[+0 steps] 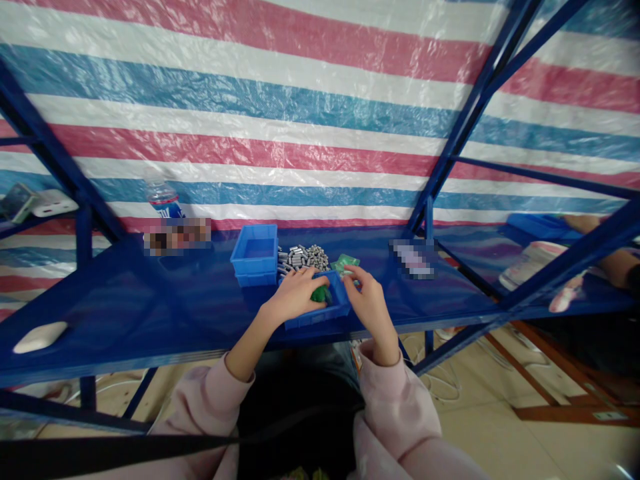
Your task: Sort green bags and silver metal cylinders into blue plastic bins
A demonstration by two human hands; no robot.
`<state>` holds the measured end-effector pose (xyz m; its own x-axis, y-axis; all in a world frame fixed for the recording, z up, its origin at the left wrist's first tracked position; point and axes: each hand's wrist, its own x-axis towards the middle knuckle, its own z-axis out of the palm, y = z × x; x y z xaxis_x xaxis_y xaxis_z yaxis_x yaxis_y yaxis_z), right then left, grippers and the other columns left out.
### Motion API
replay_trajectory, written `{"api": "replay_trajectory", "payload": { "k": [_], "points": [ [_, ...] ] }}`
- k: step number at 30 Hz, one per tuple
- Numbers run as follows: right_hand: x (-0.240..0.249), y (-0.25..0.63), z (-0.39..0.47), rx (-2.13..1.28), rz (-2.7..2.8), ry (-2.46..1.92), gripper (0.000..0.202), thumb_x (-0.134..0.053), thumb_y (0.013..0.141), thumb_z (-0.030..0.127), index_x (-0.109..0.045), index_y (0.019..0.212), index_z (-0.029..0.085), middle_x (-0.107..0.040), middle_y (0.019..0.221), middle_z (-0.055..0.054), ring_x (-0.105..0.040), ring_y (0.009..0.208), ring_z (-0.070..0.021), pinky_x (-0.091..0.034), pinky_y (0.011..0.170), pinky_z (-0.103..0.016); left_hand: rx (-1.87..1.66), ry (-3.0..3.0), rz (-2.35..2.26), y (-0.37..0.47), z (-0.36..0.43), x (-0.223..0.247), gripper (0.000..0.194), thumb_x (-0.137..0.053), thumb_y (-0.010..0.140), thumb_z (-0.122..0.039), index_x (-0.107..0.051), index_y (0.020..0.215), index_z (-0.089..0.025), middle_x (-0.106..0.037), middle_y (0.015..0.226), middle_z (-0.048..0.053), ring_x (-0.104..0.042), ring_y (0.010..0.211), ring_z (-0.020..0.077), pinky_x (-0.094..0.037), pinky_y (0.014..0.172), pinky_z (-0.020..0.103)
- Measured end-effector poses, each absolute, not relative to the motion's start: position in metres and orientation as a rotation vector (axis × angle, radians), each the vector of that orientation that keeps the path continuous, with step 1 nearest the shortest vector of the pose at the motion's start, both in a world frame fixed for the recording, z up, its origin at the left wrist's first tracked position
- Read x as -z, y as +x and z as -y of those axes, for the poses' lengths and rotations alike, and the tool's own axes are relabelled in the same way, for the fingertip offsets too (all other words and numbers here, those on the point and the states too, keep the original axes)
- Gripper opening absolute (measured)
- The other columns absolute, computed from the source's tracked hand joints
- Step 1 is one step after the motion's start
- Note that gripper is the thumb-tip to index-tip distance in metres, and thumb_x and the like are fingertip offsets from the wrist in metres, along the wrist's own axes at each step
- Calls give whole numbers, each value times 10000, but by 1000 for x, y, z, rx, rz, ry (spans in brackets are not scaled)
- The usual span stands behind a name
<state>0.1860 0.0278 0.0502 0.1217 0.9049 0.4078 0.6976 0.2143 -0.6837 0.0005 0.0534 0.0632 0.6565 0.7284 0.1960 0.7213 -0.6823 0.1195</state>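
My left hand (296,295) reaches into a blue bin (313,320), with thumb and fingers curled round dark green pieces (321,294) whose kind I cannot make out. Over the bin's right side, my right hand (366,299) has its thumb and fingertips pinched together. Whatever they hold is too small to name. Just behind those fingertips lies a translucent green piece, perhaps a bag (344,262). A heap of small silver metal cylinders (307,256) is on the table behind the bin, partly hidden by my left hand.
Stacked blue bins (255,279) stand left of the heap on the blue table (200,307). A water bottle (167,200) is at the back left, a white object (41,337) at the front left. Blue metal posts (450,147) rise at right; beyond them shows another person's arm (613,263).
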Motion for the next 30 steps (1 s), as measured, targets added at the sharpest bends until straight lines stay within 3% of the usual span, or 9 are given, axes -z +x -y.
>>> {"api": "replay_trajectory", "payload": {
  "k": [4, 8, 15, 21, 25, 30],
  "points": [
    [-38, 204, -38, -35, 1595, -1742, 406, -438, 879, 227, -583, 1238, 103, -598, 1253, -177, -527, 1175, -287, -426, 968, -428, -376, 2821, -1237, 1, -54, -63, 346, -665, 797, -427, -584, 1104, -290, -544, 1181, 45, -538, 1083, 273, -410, 905, 395],
    [-25, 206, -43, -91, 1686, -1983, 452, -453, 907, 259, -517, 1335, 126, -481, 1396, -194, -442, 1287, -310, -411, 979, -434, -390, 2822, -1224, 1, -54, -62, 322, -664, 801, -418, -585, 1085, -290, -543, 1189, 38, -538, 1077, 263, -406, 908, 389],
    [-23, 203, -44, -149, 1693, -2083, 399, -513, 900, 310, -574, 1286, 228, -556, 1318, -131, -496, 1227, -282, -397, 964, -401, -380, 2817, -1235, 0, -54, -63, 332, -655, 805, -428, -582, 1101, -298, -540, 1191, 34, -537, 1066, 262, -404, 914, 393],
    [-23, 196, -47, -105, 1605, -2085, 401, -488, 900, 469, -645, 1144, 193, -618, 1173, -143, -548, 1108, -299, -408, 875, -397, -374, 2815, -1231, 1, -53, -64, 328, -655, 806, -423, -581, 1098, -293, -542, 1186, 35, -534, 1074, 258, -402, 912, 381],
    [-25, 188, -52, -33, 1480, -2139, 373, -499, 890, 470, -658, 1031, 164, -645, 1073, -155, -567, 1046, -319, -407, 832, -412, -382, 2815, -1229, 1, -52, -65, 312, -655, 809, -418, -583, 1085, -291, -543, 1186, 34, -538, 1064, 255, -405, 904, 381],
    [-26, 185, -56, 1, 1435, -2194, 415, -569, 857, 431, -593, 1141, 129, -624, 1098, -188, -560, 1061, -329, -411, 828, -407, -381, 2804, -1236, 1, -51, -66, 319, -663, 804, -409, -584, 1090, -292, -544, 1180, 31, -540, 1054, 249, -404, 906, 371]
  ]
}}
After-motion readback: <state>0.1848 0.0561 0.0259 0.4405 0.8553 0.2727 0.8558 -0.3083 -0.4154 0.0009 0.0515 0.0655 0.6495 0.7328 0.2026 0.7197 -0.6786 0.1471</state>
